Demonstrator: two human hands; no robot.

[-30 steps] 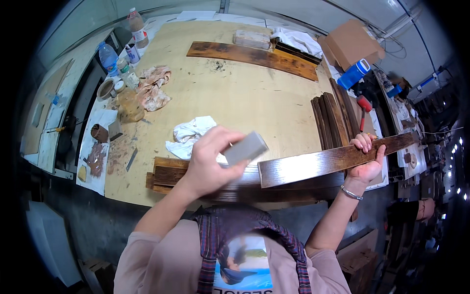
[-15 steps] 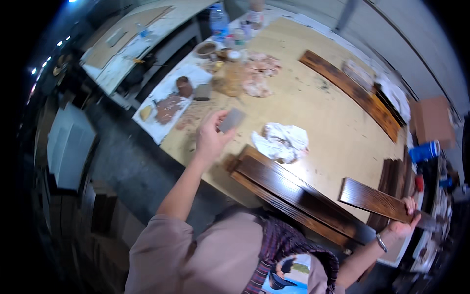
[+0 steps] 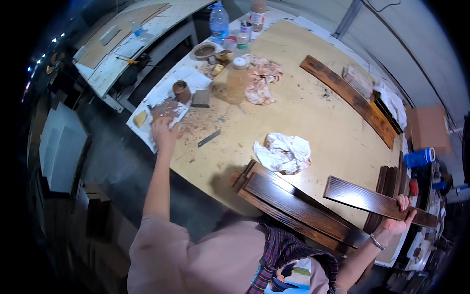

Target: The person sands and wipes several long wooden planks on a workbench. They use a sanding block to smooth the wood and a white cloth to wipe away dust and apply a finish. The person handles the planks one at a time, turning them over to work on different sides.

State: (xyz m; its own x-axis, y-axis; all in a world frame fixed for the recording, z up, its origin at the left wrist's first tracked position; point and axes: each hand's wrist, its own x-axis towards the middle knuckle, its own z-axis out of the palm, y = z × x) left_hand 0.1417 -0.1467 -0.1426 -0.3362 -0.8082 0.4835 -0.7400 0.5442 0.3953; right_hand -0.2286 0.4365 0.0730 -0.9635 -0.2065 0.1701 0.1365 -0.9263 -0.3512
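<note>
My left hand [image 3: 164,131] reaches to the white paper [image 3: 196,78] at the table's left edge. Its fingers are bent down at a smear of brown paste [image 3: 165,108], and whatever is in them is hidden. Beside it lie a yellowish lump [image 3: 140,119], a brown-stained cup [image 3: 181,91] and a grey block [image 3: 200,99]. At the right, my right hand [image 3: 397,223] grips a dark brown wooden board [image 3: 360,195], raised at a slant with its glossy grained face up. A small flat metal blade [image 3: 209,138] rests on the table.
Dark boards [image 3: 298,201] are stacked along the near edge, close to a crumpled white cloth [image 3: 284,153]. Farther back stand a jar of yellowish liquid [image 3: 238,81], a stained rag [image 3: 263,78] and a water bottle [image 3: 219,23]. A long board [image 3: 347,98] lies far right.
My left hand has moved left from over the table to the brown paste; the grey flat piece it held is out of sight. The right hand's board has shifted slightly left.
</note>
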